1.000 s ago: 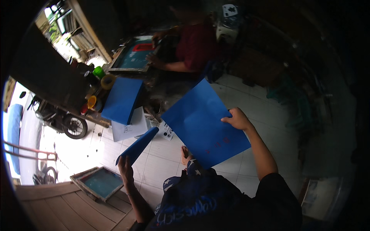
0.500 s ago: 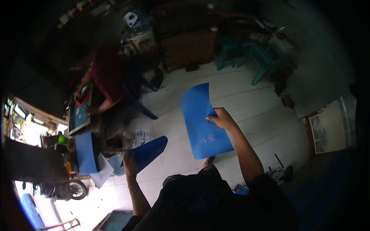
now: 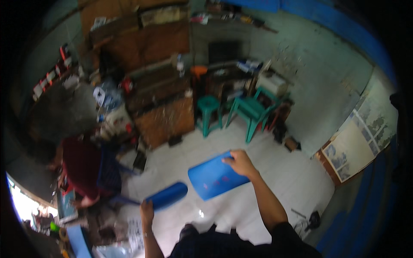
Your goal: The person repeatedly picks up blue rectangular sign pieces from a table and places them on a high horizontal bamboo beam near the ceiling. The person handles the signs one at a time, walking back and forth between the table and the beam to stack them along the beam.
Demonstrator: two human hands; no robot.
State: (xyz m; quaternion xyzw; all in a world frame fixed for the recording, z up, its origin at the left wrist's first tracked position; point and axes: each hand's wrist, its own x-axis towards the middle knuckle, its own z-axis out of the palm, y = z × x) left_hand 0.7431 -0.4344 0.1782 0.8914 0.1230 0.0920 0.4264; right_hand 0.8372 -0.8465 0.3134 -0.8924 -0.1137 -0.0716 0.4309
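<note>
A thin, bendy blue sheet (image 3: 217,179) with pinkish-red handwriting hangs from my right hand (image 3: 242,163). The thumb lies across its face and the fingers go behind its far edge. My left hand (image 3: 147,210) grips the near-left end of a second blue sheet (image 3: 167,197), which is curved and seen nearly edge-on. A gap of floor separates the two sheets. The left fingers are partly blurred, and what lies behind each sheet is hidden.
At the left, a person in a dark red shirt (image 3: 81,167) sits on a blue chair (image 3: 112,174) at a work table. A green stool (image 3: 209,112) and a green chair (image 3: 249,108) stand ahead, beside a wooden cabinet (image 3: 165,122). Framed panels (image 3: 350,148) lean at the right wall.
The view has tilted up toward the far wall and cabinet. The right-hand sheet has swung from upright to lying more sideways. Both sheets stay in my hands.
</note>
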